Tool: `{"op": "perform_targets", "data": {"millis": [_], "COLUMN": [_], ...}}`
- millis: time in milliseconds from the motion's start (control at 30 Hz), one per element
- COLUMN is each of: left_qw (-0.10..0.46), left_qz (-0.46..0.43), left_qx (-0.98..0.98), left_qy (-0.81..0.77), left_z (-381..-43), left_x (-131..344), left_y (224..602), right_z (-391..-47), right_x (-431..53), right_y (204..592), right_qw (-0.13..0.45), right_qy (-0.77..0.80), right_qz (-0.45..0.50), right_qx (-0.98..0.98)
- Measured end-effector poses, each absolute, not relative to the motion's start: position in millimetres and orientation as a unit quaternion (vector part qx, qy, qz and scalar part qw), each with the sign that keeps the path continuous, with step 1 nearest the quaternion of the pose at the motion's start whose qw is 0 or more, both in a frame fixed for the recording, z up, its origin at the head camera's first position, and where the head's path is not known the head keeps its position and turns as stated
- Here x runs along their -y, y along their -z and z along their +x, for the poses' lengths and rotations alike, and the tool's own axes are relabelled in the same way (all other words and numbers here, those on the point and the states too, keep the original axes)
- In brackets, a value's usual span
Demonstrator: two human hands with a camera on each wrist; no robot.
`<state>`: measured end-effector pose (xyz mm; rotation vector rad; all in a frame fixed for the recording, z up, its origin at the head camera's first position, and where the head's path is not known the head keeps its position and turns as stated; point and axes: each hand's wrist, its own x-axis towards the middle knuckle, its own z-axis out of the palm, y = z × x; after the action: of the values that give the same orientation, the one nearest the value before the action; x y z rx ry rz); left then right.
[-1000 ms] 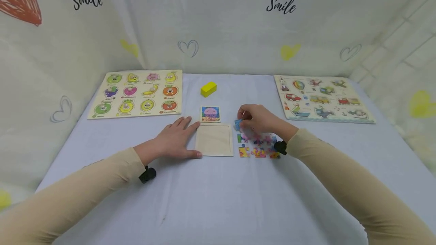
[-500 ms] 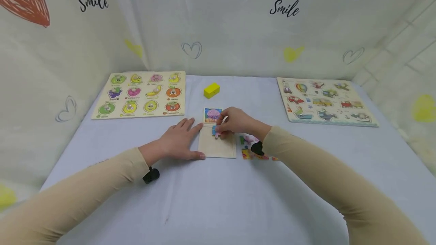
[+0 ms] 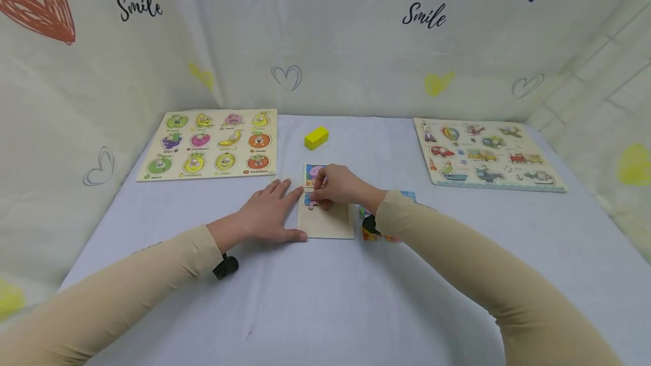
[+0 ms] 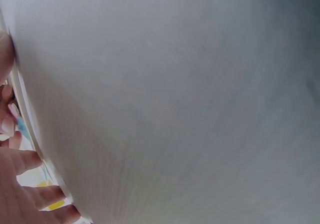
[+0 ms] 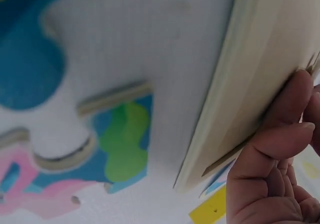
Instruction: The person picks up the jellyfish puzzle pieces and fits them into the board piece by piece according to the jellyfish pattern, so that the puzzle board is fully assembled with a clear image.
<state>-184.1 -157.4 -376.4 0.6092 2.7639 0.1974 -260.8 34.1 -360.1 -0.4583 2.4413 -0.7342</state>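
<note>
My right hand (image 3: 342, 186) pinches a blue jigsaw piece (image 3: 308, 200) over the upper left corner of a shallow wooden puzzle tray (image 3: 325, 223). The piece has a pinkish tab pointing down. In the right wrist view the curled fingers (image 5: 280, 144) lie over the tray's bare bottom; the held piece is mostly hidden there. My left hand (image 3: 267, 214) rests with spread fingers at the tray's left edge, thumb by the lower corner. A small picture card (image 3: 309, 174) with a pink sea creature lies just beyond the tray, partly covered by my right hand.
Several loose jigsaw pieces (image 3: 370, 235) lie right of the tray, half hidden under the right forearm. A yellow block (image 3: 316, 138) stands farther back. A fruit puzzle board (image 3: 211, 146) lies at back left, a vehicle puzzle board (image 3: 488, 154) at back right.
My right hand has taken a blue piece from the loose pieces and carried it left to the tray's upper left corner. My left hand stays at the tray's edge.
</note>
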Motion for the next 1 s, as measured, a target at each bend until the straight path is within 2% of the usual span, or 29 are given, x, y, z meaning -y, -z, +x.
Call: {"op": "perform_targets", "data": {"millis": [533, 1000], "left_qw": [0.153, 0.155], "left_qz": [0.211, 0.222], "left_qx": [-0.963, -0.96], "left_qy": [-0.07, -0.069], "left_z": [-183.9, -184.7], "left_x": [157.6, 158.9], "left_y": [377.0, 377.5], "right_z": [-254.2, -255.2], "right_x": [-34.4, -53.9], "right_y": [361.6, 352.5], "right_qw": [0.226, 0.231], "right_qy": [0.197, 0.225], "right_qz": [-0.207, -0.234], "right_qx": [-0.931, -0.917]}}
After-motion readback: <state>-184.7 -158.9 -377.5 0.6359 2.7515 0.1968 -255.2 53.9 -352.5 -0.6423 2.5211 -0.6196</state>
